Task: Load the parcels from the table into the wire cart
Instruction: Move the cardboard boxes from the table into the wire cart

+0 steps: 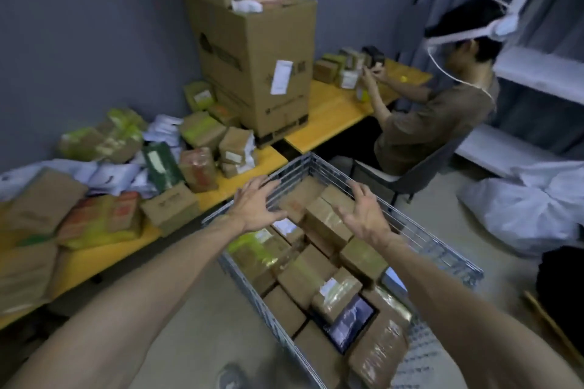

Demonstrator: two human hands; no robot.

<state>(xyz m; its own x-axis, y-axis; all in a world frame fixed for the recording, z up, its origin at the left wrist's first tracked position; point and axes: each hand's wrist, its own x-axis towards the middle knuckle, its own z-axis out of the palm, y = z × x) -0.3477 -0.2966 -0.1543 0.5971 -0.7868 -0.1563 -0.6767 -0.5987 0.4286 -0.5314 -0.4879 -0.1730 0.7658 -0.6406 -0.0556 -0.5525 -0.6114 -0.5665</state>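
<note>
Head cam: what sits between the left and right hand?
Head view: stacked brown parcels at the far end of the cart lie between the left hand and right hand. Both hands are open and hold nothing.

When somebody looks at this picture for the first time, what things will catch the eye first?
Most likely the left hand and right hand, open with spread fingers above the wire cart in the middle, already full of brown parcels. Then the heap of parcels on the yellow table at the left, and the tall stacked cartons behind, near a seated person.
</note>
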